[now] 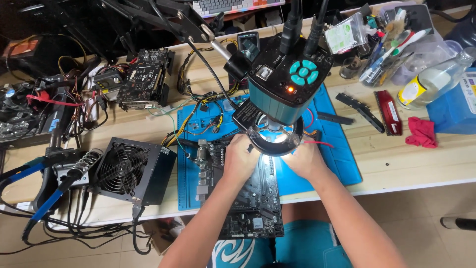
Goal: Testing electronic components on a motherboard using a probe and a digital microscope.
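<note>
At frame centre, the left hand (239, 158) and right hand (303, 160) both rest curled on the dark circuit board (248, 198), whose long axis runs toward the person over the bench (386, 164) edge, beneath the microscope's lit ring (275, 135); exact grip unclear.

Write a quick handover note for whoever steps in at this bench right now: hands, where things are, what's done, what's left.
Left hand and right hand both rest on the black circuit board, under the lit ring light of the camera microscope. Whether either hand holds a tool is hidden. The board lies on the blue mat, overhanging the table edge. Soldering iron sits unused at far left. Work under the lens looks unfinished.
</note>
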